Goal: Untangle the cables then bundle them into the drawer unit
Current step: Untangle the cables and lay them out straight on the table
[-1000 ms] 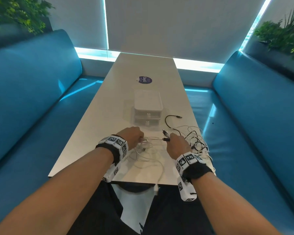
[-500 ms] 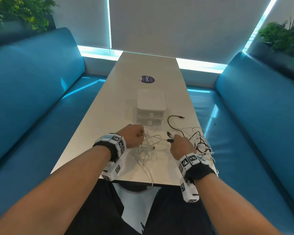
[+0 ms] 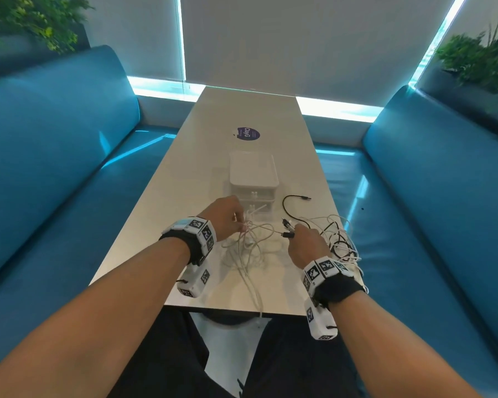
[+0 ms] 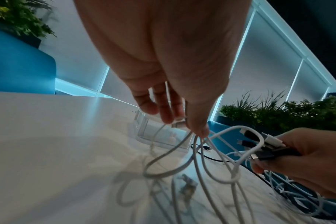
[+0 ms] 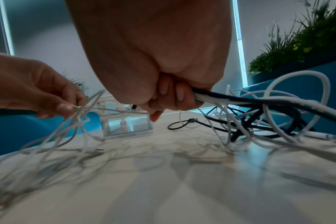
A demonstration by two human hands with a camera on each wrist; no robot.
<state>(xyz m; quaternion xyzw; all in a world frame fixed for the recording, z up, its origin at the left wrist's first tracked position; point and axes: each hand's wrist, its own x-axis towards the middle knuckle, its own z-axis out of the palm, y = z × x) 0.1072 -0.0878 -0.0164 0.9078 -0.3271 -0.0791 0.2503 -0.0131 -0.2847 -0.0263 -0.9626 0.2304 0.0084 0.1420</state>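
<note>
Above table, higher: left hand (cables pinched)

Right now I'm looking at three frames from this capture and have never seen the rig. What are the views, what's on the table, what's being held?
No robot here: a person works with two bare hands, wearing marker-covered wristbands with a small camera on each wrist.

The wide picture comes from a camera on the head, looking down a long white table between blue benches. The other two look along each hand from its wrist.

On the table stands a small clear drawer unit, both drawers shut. In front of it lie tangled white and black cables.

The left hand pinches loops of a white cable between its fingers. The right hand grips a bunch of cable ends, black and white plugs, with the tangle trailing behind it.
</note>
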